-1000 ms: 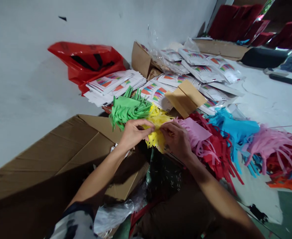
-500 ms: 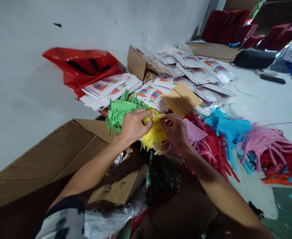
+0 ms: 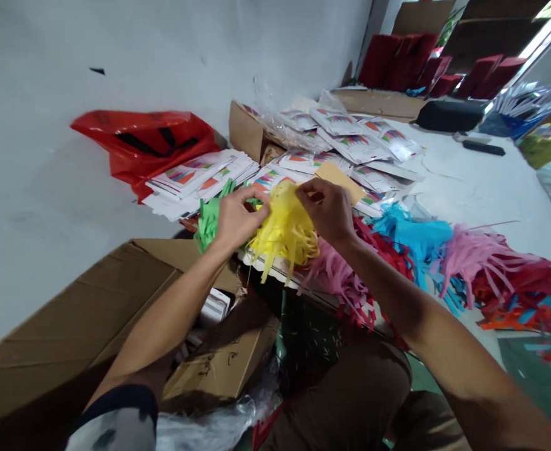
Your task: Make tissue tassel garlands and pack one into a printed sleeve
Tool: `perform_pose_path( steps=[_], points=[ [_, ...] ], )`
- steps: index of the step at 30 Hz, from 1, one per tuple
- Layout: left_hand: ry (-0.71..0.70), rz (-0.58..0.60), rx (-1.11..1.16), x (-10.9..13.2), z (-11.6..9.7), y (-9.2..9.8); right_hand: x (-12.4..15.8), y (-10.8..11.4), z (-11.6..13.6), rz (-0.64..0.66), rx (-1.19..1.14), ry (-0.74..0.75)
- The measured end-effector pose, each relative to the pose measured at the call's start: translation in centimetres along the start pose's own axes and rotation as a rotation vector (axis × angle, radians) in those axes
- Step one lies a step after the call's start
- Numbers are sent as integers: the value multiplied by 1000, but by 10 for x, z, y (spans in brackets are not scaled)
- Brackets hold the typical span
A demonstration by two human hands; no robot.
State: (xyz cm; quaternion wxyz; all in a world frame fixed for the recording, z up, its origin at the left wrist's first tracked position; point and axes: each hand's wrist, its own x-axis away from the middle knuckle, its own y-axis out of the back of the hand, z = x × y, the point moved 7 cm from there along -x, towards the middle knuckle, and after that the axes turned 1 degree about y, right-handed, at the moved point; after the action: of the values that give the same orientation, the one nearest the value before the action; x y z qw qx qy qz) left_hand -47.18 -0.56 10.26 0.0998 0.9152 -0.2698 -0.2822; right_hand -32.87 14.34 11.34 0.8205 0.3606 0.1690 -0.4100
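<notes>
Spreading away to the far right, the white desk (image 3: pixel 449 188) carries the coloured paper in front of you, with a cardboard box (image 3: pixel 78 326) on the near left. Toward the far side lies a heap of printed packets (image 3: pixel 355 147). Nearer you, the green bundle (image 3: pixel 208 225) sits on the left, the pink bundle (image 3: pixel 336 275) and blue bundle (image 3: pixel 421 235) on the right. Between green and pink, at the desk's near edge, is the yellow fringed paper (image 3: pixel 283 225), upper part raised and fringe hanging toward you. Your left grip (image 3: pixel 267 210) pinches its upper left edge between thumb and finger; your right grip (image 3: pixel 300 194) pinches the upper right. Expect it to be very light, limp and easy to tear, more likely to cling or crease than to slip. Take it by the uncut band at the top, pressing gently; the narrow strips (image 3: pixel 270 260) look likeliest to tangle or rip.
</notes>
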Motion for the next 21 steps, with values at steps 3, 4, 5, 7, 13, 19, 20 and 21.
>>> perform_pose_path(
  steps=[3,4,5,7,13,19,20,21],
  points=[
    [39,-56,163,-18,0,3,-17,10,10,-12,-5,58],
    [62,-73,216,-22,1,3,-21,13,13,-20,-5,85],
    [83,-77,251,-26,2,2,-25,15,16,-30,-7,112],
    [101,-55,271,-27,4,-3,-33,21,19,-54,-15,158],
    [87,24,234,9,24,-20,-50,88,25,-253,-73,221],
    [46,-2,53,57,28,-7,23,213,33,-559,44,249],
    [-3,-69,-19,66,18,1,43,228,32,-608,84,222],
    [-63,-146,-79,75,4,7,64,238,31,-655,98,198]
  ],
)
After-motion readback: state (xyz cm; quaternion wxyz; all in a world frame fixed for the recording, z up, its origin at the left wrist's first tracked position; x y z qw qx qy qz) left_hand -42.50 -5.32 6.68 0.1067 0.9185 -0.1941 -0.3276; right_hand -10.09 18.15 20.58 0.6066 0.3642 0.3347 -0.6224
